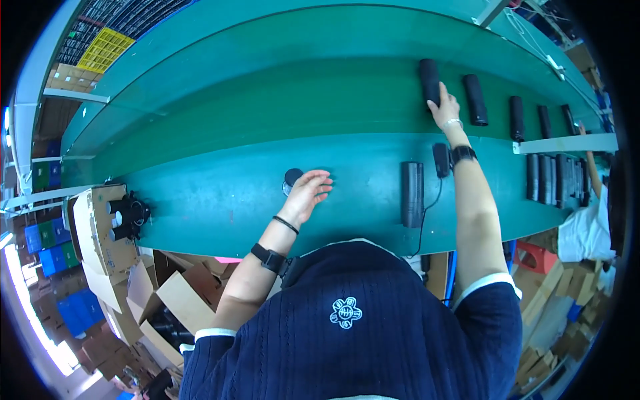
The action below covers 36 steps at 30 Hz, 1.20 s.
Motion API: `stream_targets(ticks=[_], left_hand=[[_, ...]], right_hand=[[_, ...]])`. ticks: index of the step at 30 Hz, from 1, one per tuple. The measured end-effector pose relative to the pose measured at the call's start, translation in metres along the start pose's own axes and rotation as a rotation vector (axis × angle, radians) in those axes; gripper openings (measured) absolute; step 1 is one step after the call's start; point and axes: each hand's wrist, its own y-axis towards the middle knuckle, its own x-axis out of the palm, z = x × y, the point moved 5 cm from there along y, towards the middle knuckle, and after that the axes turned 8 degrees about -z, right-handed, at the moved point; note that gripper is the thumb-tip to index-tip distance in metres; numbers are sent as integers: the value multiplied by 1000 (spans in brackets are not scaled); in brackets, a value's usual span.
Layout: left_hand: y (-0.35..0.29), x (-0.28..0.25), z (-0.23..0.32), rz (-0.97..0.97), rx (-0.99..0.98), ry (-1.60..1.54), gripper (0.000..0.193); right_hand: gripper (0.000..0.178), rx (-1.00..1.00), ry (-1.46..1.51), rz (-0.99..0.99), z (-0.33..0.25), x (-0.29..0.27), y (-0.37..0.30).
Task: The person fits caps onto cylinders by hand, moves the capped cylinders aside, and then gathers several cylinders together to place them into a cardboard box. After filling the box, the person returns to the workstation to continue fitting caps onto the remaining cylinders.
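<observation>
12 straight ahead. Your right arm [479, 227] nearly straight, stretched just short of 12; right hand [448, 113], index finger [443, 90] toward 12, thumb [433, 106] toward 10. Left forearm [244, 288] angled toward 1; left hand [308, 196] loosely curled.

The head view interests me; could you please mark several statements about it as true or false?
1. The right hand touches a black cylinder on the dark green strip. True.
2. The left hand holds a black cylinder. False: it is open beside a small round black object.
3. A thin black cable runs from the small black device. True.
4. The yellow crate is at lower right. False: it is at upper left.
</observation>
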Motion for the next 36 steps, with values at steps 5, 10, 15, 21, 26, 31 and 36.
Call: stream_targets(ticks=[5,10,15,21,26,31,36], left_hand=[[1,4,-15,-55,35,-21,22],[13,61,-31,-208,36,395,53],[-23,89,8,-434,450,767,73],[-51,61,14,-349,685,1111,76],[-51,41,4,-370,589,866,74],[-50,32,1,-510,494,398,64],[-42,31,-1,-424,329,178,52]], right_hand=[[106,144,449,-685,-19,22,-148],[84,-51,808,-679,-123,-12,-243],[71,-304,1172,-594,-170,-27,-265],[33,-105,1544,-754,-198,-26,-267],[31,-180,1399,-722,-196,-4,-271],[25,7,1626,-756,-214,-5,-259],[31,34,1531,-862,-230,-2,-257]])
